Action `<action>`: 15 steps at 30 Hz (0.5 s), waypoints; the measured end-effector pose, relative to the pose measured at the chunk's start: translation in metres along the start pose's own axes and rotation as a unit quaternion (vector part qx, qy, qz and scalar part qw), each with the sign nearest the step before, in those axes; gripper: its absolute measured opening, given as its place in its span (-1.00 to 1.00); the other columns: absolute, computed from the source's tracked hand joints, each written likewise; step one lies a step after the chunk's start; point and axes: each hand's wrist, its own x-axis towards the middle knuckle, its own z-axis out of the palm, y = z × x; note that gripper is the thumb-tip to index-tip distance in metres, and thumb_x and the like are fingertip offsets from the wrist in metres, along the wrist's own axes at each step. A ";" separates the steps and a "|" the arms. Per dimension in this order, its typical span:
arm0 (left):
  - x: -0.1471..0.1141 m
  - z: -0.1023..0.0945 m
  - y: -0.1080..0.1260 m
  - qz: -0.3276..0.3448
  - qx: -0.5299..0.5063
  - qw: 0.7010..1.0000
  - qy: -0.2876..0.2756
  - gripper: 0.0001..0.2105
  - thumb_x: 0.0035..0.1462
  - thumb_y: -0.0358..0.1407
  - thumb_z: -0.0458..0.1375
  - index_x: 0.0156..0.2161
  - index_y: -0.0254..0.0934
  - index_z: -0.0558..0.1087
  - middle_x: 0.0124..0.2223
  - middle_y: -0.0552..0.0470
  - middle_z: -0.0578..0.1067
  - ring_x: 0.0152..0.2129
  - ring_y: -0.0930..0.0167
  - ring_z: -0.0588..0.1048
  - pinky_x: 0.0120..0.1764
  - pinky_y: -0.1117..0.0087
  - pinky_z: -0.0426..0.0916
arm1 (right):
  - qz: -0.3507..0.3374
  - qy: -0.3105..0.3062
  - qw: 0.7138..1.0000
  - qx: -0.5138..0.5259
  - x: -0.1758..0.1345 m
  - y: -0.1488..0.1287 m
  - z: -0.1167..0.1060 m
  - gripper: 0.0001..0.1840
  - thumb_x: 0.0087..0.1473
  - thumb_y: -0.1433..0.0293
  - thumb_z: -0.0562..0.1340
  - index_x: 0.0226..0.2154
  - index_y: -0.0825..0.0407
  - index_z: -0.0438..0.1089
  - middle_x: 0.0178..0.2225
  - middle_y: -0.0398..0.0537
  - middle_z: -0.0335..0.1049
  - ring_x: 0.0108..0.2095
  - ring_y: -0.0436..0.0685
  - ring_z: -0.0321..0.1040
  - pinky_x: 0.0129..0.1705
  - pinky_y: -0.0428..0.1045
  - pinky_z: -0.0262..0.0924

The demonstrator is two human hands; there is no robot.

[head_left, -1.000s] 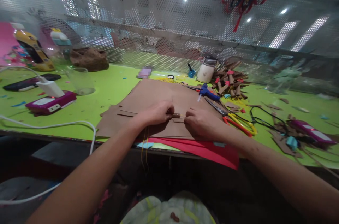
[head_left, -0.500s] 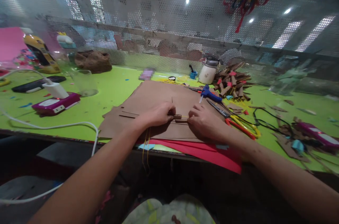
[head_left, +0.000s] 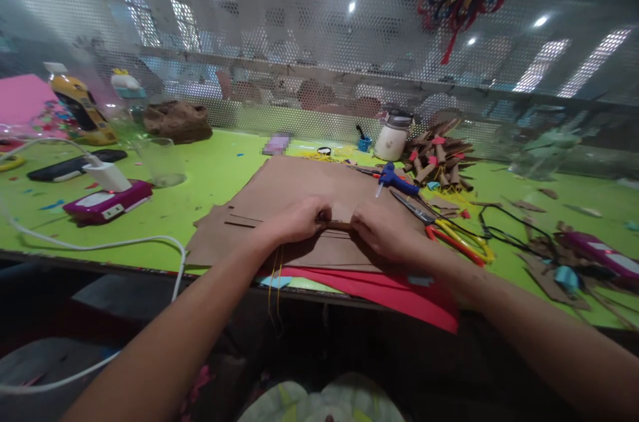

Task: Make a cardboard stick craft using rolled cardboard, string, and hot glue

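Observation:
My left hand (head_left: 307, 217) and my right hand (head_left: 377, 229) are both closed, fingers pinched on the two ends of a small brown paper roll (head_left: 338, 225). Most of the roll is hidden by my fingers. It lies low over a stack of brown paper sheets (head_left: 299, 176). Thin yellow strings (head_left: 271, 295) hang from beneath my left wrist over the table edge. Left of my hands a narrow dark brown strip (head_left: 239, 224) lies on the sheets. A blue glue gun (head_left: 397, 180) and scissors with red and yellow handles (head_left: 449, 233) rest just beyond my right hand.
A pile of brown paper rolls (head_left: 442, 159) stands at the back right beside a white jar (head_left: 392, 137). Red paper (head_left: 399, 295) sticks out over the front edge. On the left are a clear cup (head_left: 162, 166), a purple power strip (head_left: 110, 201) and a white cable (head_left: 114, 242).
My right hand has come slightly closer to my left, its fingers now curled onto the brown roll. The yellow string seen between my hands is now hidden.

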 end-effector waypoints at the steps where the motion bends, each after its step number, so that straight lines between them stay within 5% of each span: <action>1: 0.000 0.000 0.000 -0.001 -0.003 1.000 0.002 -0.89 0.00 -0.38 0.06 -0.35 -0.29 0.41 -0.40 0.06 0.41 -0.47 0.48 0.31 -0.40 0.49 0.19 | 0.012 -0.004 1.000 0.004 0.001 0.000 -0.001 -0.77 0.15 0.46 0.02 -0.40 0.11 0.36 -0.41 0.01 0.37 -0.41 0.04 0.19 -0.38 -0.07 -0.06; 15: 0.003 0.004 -0.006 -0.002 -0.019 1.000 0.001 -0.88 -0.03 -0.39 0.07 -0.35 -0.30 0.43 -0.41 0.05 0.43 -0.48 0.46 0.34 -0.40 0.46 0.21 | 0.039 -0.001 0.999 -0.004 -0.005 0.000 0.001 -0.81 0.13 0.47 0.04 -0.41 0.09 0.35 -0.41 -0.01 0.37 -0.41 0.04 0.20 -0.39 -0.07 -0.07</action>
